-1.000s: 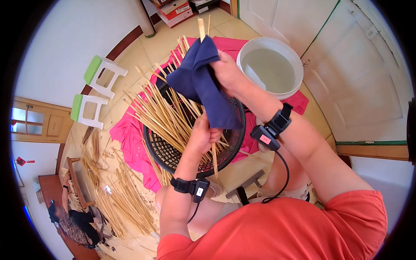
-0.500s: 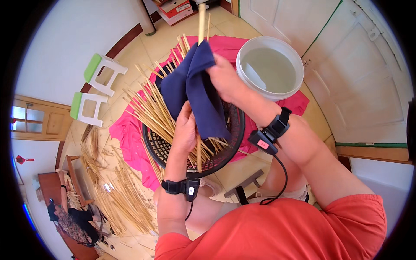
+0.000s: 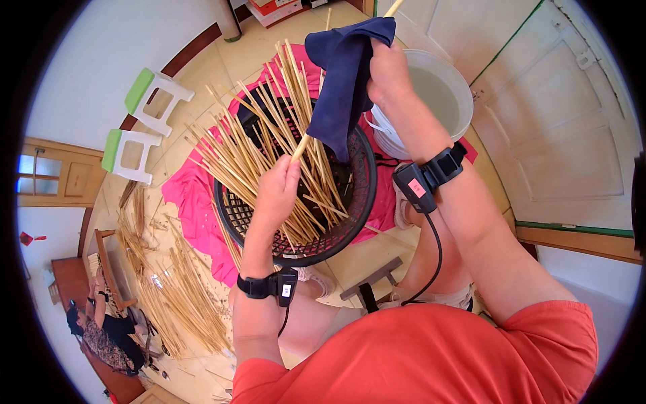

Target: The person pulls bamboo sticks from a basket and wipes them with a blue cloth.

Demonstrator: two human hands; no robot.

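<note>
- Here, the left hand (image 3: 276, 192) is closed around the low end of a long bamboo stick (image 3: 301, 145), so the stick stays put and points up and away.
- The right hand (image 3: 387, 67) is closed on a dark blue cloth (image 3: 343, 74), wrapped around the same stick higher up; this looks like a way to rub the stick along its length.
- The stick's top end pokes out above the cloth.
- Under both hands sits a round black basket (image 3: 356, 202) full of more pale sticks, close by for picking.
- The basket rests on a pink sheet (image 3: 192, 202) spread over the floor.
- A white bucket of water (image 3: 437, 94) stands just beside the basket, near the right hand.
- Loose sticks lie in a pile (image 3: 171, 283) on the floor to the left.
</note>
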